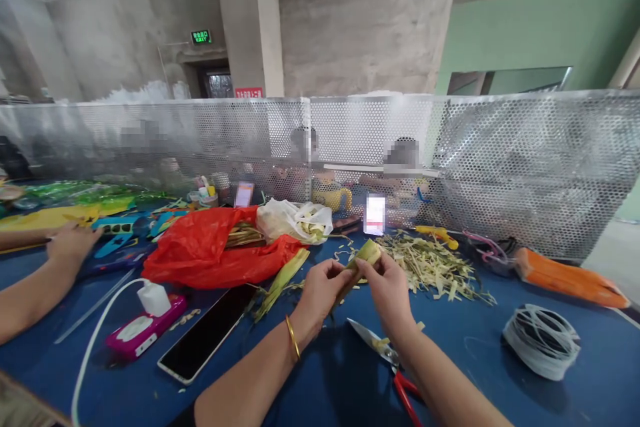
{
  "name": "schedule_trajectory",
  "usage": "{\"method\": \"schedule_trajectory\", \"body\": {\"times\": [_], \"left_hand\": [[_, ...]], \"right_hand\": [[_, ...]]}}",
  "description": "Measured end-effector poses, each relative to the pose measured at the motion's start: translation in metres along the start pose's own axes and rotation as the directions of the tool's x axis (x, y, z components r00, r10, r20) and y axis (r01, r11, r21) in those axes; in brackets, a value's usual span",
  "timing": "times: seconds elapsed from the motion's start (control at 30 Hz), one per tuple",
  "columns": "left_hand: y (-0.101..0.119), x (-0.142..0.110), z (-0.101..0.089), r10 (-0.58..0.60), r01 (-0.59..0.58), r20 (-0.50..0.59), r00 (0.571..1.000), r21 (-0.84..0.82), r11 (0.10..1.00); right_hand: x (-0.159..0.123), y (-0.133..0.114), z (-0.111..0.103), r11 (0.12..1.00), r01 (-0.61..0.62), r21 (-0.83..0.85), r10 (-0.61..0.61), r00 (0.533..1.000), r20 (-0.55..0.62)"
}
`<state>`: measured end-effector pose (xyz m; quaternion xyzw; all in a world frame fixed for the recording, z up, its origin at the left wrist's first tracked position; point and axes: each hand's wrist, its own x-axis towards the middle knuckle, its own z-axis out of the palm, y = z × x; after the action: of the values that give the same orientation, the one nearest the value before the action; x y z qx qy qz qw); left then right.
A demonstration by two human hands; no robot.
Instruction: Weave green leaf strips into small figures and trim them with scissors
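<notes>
Both of my hands grip a folded, pale green corn husk (369, 253) above the middle of the table. My left hand (323, 290), with a gold bangle at the wrist, pinches its lower left part. At its upper right end, the fingers of my right hand (387, 287) are closed on it. Red-handled scissors (373, 340) lie on the table below, partly hidden by my right forearm. Just behind my hands spreads a heap of cut husk strips (430, 263). To the left, a longer green husk (283, 283) lies beside a red plastic bag (210, 247).
A dark phone (207, 333) and a pink power strip (145, 330) with a white cable lie to the left. Another person's hand (73, 247) rests at far left. A coil of pale cord (543, 340) and an orange pouch (567, 277) are at right. A perforated screen (530, 173) stands behind.
</notes>
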<state>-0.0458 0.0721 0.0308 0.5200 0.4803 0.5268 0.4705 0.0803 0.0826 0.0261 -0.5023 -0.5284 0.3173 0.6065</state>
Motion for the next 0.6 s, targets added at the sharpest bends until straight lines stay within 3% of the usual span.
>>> {"method": "schedule_trajectory", "body": {"times": [0.13,0.27,0.33,0.47,0.6], "left_hand": [[0.001,-0.001,0.0,-0.055,0.056,0.018,0.998,-0.009,0.998],[-0.002,-0.001,0.0,-0.139,0.154,0.156,0.978,-0.091,0.984],[-0.002,-0.002,0.001,-0.107,0.125,0.181,0.978,-0.089,0.988],[-0.001,-0.005,0.003,0.089,-0.093,0.078,0.993,0.054,0.994],[-0.001,-0.004,0.0,0.118,-0.115,-0.025,0.993,0.096,0.989]], "right_hand": [[0.001,-0.002,-0.003,0.999,0.0,0.046,-0.003,0.998,0.068],[0.003,-0.006,-0.007,0.998,-0.004,0.066,-0.004,0.993,0.118],[0.004,-0.006,-0.008,0.999,-0.004,0.046,-0.002,0.993,0.118],[0.006,-0.006,-0.01,1.0,-0.005,0.005,0.004,0.989,0.149],[0.005,-0.013,-0.012,1.0,-0.004,0.006,0.003,0.977,0.214]]}}
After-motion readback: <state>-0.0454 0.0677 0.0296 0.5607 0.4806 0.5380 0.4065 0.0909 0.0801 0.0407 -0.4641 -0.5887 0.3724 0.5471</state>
